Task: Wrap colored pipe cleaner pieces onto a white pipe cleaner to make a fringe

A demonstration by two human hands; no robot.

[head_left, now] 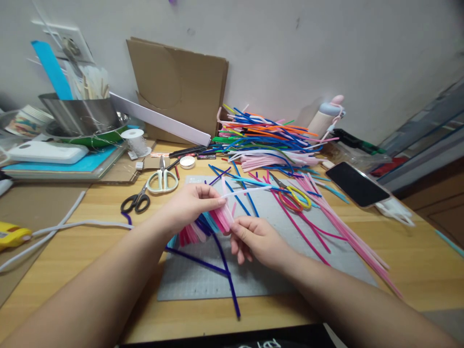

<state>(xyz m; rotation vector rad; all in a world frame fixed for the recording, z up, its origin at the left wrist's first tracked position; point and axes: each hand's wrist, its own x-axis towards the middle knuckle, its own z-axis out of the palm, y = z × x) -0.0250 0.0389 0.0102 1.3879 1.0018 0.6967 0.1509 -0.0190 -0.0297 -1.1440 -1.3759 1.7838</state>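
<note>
Over the grey cutting mat (290,270), my left hand (188,205) is closed on a row of bent pipe cleaners (222,220) in pink, light blue and purple. A pale pipe cleaner (250,192) sticks out to the right from its thumb and fingertips. My right hand (257,240) pinches the right end of the row, at a pale pink strand. Dark purple pipe cleaners (231,292) run from under the row towards the mat's front edge. Part of the row is hidden behind my left hand and wrist.
A heap of coloured pipe cleaners (268,137) lies at the back. Red-and-yellow scissors (294,199), white-handled scissors (162,181) and black scissors (135,202) surround the mat. A phone (357,183) lies right; a yellow glue gun (12,235) lies left.
</note>
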